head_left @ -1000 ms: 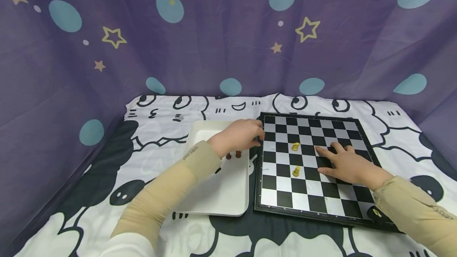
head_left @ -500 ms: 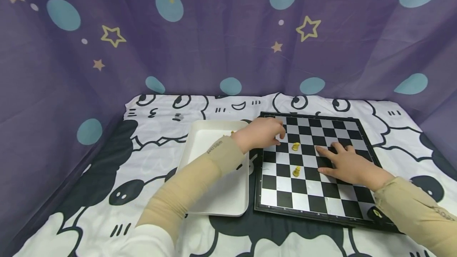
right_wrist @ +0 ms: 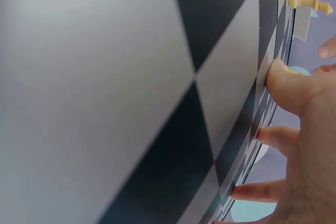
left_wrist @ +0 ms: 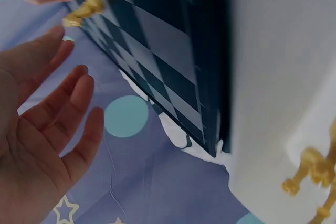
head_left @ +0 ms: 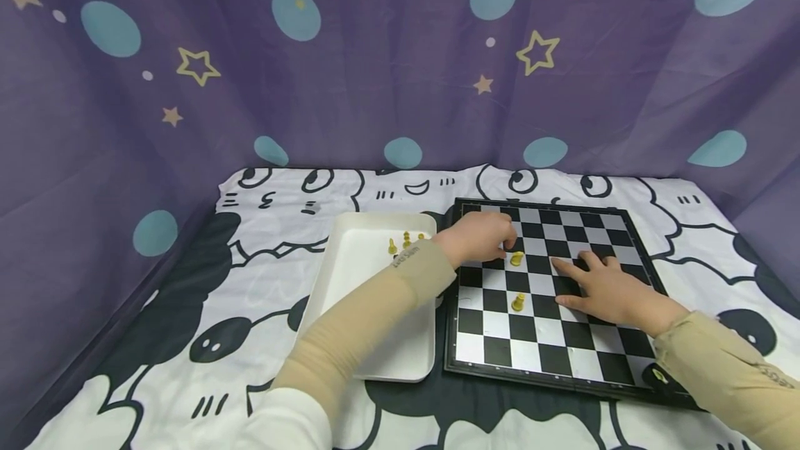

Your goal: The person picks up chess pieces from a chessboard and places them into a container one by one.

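My left hand [head_left: 481, 236] hovers over the left part of the chessboard [head_left: 550, 353], just beside a yellow chess piece [head_left: 517, 258] that looks like a knight. In the left wrist view, the fingers of this hand [left_wrist: 39, 124] are loosely bent and hold nothing; a gap separates them from the yellow pieces. Nearer the front of the board stands a second yellow chess piece [head_left: 518, 302], also visible in the right wrist view as a tall chess piece [right_wrist: 310, 1]. With fingers spread, my right hand [head_left: 609, 294] rests on the right half of the board.
Left of the board lies a white tray [head_left: 400, 367], partly under my left forearm. Several yellow chess pieces [head_left: 392, 246] sit in its far right part. A dark round item [head_left: 662, 377] is at the board's near right corner. A purple curtain [head_left: 400, 89] hangs behind.
My left hand has moved right, from the tray's edge to above the board near the yellow piece. Yellow pieces in the tray came into sight, while brown ones are now covered. My right hand stayed put.
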`<action>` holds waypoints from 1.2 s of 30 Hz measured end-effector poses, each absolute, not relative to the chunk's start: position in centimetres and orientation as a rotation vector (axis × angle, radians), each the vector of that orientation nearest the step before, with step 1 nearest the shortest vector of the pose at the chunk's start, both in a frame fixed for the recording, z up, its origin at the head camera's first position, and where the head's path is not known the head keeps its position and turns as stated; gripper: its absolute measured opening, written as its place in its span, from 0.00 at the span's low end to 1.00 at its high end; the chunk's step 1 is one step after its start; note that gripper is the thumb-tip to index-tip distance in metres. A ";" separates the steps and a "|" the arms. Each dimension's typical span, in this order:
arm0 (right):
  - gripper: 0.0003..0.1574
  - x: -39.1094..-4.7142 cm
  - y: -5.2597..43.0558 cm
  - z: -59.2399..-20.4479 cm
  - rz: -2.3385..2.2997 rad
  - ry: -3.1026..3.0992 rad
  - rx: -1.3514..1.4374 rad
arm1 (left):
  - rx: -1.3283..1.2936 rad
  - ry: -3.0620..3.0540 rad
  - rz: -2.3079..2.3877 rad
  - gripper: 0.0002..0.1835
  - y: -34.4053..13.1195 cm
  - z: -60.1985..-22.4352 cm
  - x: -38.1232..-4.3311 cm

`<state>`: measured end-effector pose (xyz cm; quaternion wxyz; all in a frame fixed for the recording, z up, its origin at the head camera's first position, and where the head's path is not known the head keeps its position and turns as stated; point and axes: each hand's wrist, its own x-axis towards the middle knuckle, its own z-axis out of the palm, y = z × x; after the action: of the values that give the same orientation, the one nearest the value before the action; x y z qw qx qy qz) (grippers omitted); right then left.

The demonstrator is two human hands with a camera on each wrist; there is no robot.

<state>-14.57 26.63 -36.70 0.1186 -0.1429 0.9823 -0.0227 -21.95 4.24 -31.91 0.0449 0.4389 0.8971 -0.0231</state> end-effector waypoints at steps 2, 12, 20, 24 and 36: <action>0.51 -14.5 26.6 -36.7 -0.068 2.874 -0.416 | 1.327 2.745 -0.091 0.11 4.4 -32.0 -22.0; 0.51 -14.5 26.7 -36.7 -0.068 2.869 -0.403 | 1.320 2.742 -0.149 0.11 4.9 -31.7 -22.5; 0.52 -14.5 26.9 -36.7 -0.085 2.871 -0.409 | 1.304 2.710 -0.162 0.08 6.7 -31.5 -22.9; 0.51 -14.5 26.9 -36.8 -0.095 2.874 -0.420 | 1.288 2.690 -0.166 0.08 7.3 -31.7 -23.0; 0.53 -14.5 26.7 -36.6 -0.096 2.874 -0.424 | 1.270 2.651 -0.169 0.04 7.9 -32.0 -22.7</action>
<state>-14.52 26.73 -36.62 0.1171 -0.1447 0.9820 -0.0327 -22.68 7.91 -31.96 0.0985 0.4291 0.8960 -0.0572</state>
